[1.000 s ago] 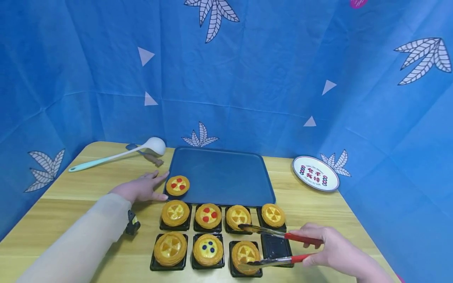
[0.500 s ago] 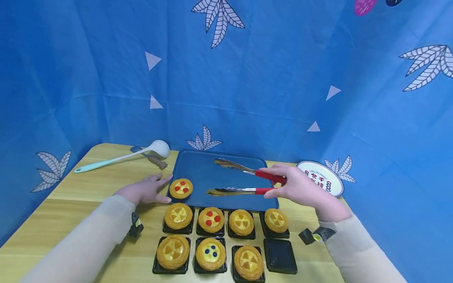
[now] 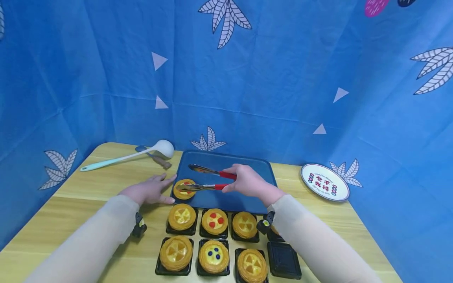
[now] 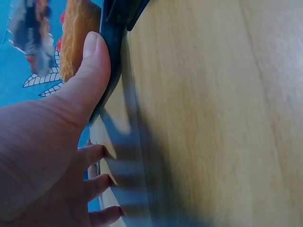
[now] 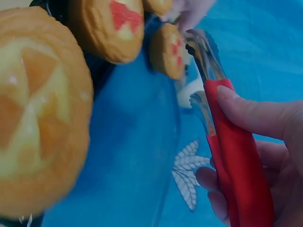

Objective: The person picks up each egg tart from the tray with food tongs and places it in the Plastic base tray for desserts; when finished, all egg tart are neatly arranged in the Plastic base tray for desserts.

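My right hand holds a pair of tongs by the red handles, thumb on one side and fingers on the other. The metal arms are spread apart and point left over the dark blue tray. One arm overlaps a tart with red fruit pieces at the tray's left front corner. Beside that corner is my left hand, fingers spread. In the left wrist view its thumb lies along the tray's edge, close to the tart, while the other fingertips reach down toward the wood.
Two rows of tarts in black square holders stand before the tray, including a blueberry-topped one. My right forearm partly covers one tart. A black holder sits front right, a white plate right, a ladle back left.
My right hand has carried the open tongs from above the front right tarts, up and left across the tray to the red-fruit tart. My left hand stays at the tray's edge.
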`<state>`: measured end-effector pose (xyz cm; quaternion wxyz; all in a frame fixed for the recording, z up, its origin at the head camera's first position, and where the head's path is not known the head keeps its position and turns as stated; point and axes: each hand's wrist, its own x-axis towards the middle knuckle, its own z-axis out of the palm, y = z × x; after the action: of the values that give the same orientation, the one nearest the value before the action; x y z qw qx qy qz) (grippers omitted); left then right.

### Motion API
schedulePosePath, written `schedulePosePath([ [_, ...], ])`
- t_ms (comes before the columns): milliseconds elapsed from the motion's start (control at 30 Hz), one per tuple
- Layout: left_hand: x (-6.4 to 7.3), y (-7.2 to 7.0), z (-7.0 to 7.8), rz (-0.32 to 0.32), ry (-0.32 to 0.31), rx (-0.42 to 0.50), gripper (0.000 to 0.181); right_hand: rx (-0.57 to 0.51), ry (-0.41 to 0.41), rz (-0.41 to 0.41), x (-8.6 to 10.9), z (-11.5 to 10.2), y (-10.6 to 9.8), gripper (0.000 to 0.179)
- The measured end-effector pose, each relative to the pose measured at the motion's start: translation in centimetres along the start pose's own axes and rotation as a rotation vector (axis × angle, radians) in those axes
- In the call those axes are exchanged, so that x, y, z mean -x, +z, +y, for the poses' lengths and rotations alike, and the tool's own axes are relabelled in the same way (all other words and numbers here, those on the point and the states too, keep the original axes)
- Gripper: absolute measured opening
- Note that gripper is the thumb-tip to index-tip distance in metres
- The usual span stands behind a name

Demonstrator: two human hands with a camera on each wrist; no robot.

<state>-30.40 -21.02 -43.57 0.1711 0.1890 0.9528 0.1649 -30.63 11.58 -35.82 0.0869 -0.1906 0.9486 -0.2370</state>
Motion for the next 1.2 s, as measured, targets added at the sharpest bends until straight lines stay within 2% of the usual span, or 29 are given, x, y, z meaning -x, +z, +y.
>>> schedulePosePath([
  [300, 0.2, 0.0, 0.0, 0.013, -0.021, 0.018, 0.098, -0.023, 0.008, -0.060, -0.4, -0.4, 1.9, 0.066],
  [700, 0.4, -0.2, 0.5, -0.001, -0.035, 0.027, 0.097, 0.025, -0.051, -0.048, 0.2, -0.2, 2.5, 0.056],
  [967, 0.5, -0.4, 0.7, -0.015, -0.031, 0.030, 0.098, 0.035, -0.028, -0.021, 0.9, -0.1, 1.8, 0.053],
  [1200, 0.7, -0.6, 0.9, -0.019, -0.029, 0.035, 0.096, -0.014, -0.027, 0.029, 2.3, 1.0, -0.8, 0.054],
])
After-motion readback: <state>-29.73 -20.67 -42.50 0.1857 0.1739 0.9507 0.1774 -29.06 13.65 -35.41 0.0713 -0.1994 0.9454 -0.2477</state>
